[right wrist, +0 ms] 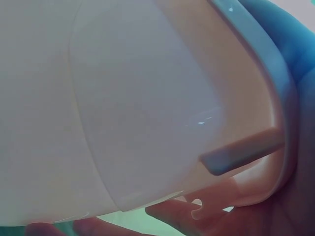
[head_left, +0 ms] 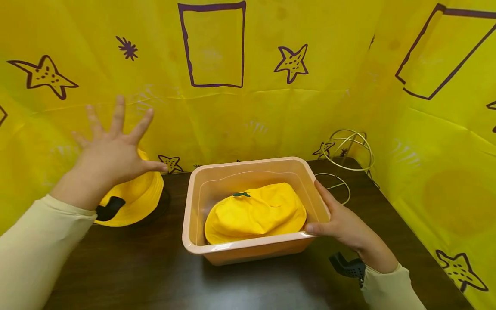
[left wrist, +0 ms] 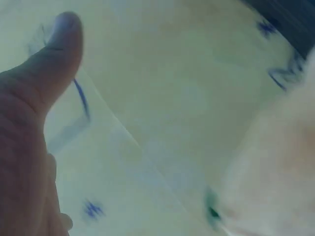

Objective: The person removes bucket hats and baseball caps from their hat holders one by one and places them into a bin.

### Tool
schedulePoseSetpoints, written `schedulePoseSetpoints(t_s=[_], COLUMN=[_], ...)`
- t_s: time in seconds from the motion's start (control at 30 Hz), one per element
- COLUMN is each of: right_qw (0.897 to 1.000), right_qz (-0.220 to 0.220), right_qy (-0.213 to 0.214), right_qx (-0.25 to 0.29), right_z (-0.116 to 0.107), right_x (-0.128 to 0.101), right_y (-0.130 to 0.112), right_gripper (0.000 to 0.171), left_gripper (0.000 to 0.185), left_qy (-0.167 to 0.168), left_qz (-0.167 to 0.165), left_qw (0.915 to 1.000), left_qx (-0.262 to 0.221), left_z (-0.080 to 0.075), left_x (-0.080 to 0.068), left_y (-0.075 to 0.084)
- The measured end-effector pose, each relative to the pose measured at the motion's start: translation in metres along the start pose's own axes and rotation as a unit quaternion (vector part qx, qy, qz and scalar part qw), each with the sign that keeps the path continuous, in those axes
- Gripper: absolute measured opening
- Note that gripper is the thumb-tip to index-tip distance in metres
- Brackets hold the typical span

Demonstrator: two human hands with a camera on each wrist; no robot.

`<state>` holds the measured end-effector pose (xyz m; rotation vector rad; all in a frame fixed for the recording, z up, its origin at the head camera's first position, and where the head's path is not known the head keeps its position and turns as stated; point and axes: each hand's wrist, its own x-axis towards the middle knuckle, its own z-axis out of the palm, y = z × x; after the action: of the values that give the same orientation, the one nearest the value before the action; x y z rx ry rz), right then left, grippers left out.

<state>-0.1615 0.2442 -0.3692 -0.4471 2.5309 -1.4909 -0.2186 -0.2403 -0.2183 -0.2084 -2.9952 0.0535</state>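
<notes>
A peach plastic tub (head_left: 197, 202) stands on the dark table with a yellow hat (head_left: 255, 213) lying inside it. My right hand (head_left: 339, 219) grips the tub's right rim, thumb over the edge and fingers under it; the right wrist view shows the tub's outer wall (right wrist: 147, 108) close up with fingertips (right wrist: 172, 214) beneath. My left hand (head_left: 112, 148) is raised with fingers spread wide, holding nothing, above a second yellow hat (head_left: 135, 200) on the table at the left. Only the thumb (left wrist: 44, 83) shows in the blurred left wrist view.
Yellow sheeting with purple stars and rectangles (head_left: 213, 45) walls in the table on three sides. A wire stand (head_left: 346, 153) sits at the back right corner. Bare dark tabletop (head_left: 128, 267) lies in front of the tub.
</notes>
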Motion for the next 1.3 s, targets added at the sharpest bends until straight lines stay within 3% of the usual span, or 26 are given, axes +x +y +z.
schedulePoseSetpoints(t_s=[0.07, 0.17, 0.3, 0.37, 0.6, 0.87, 1.03, 1.3], right_qw=[1.000, 1.000, 1.000, 1.000, 1.000, 1.000, 1.000, 1.000], right_qz=[0.000, 0.003, 0.002, 0.001, 0.000, 0.005, 0.005, 0.001], right_qy=[0.001, 0.002, 0.002, 0.002, 0.002, 0.005, 0.005, 0.001], right_qx=[-0.001, 0.002, 0.004, 0.004, 0.006, 0.021, 0.018, 0.007], right_z=[-0.001, -0.001, -0.002, -0.001, 0.000, 0.000, 0.001, 0.000], right_x=[-0.001, -0.001, -0.001, 0.000, 0.002, 0.002, 0.002, 0.000], right_y=[0.001, 0.001, 0.002, 0.003, 0.005, 0.004, 0.003, 0.001], right_gripper=[0.114, 0.114, 0.114, 0.114, 0.115, 0.116, 0.116, 0.114], left_gripper=[0.130, 0.129, 0.124, 0.118, 0.075, 0.032, 0.030, 0.049], left_qy=[-0.013, -0.064, -0.138, -0.146, -0.089, 0.028, 0.044, 0.037], left_qz=[-0.011, -0.020, -0.022, -0.018, -0.022, -0.019, -0.026, -0.124], left_qw=[0.9994, 0.9951, 0.9848, 0.9841, 0.9936, 0.9979, 0.9951, 0.9753], left_qx=[-0.029, -0.073, -0.104, -0.100, -0.067, -0.056, -0.084, -0.179], left_z=[0.004, 0.012, 0.025, 0.031, 0.039, 0.045, 0.039, 0.028], left_x=[0.000, 0.001, 0.006, 0.010, 0.012, 0.012, 0.014, 0.006], left_y=[-0.026, -0.055, -0.078, -0.085, -0.092, -0.094, -0.106, -0.119])
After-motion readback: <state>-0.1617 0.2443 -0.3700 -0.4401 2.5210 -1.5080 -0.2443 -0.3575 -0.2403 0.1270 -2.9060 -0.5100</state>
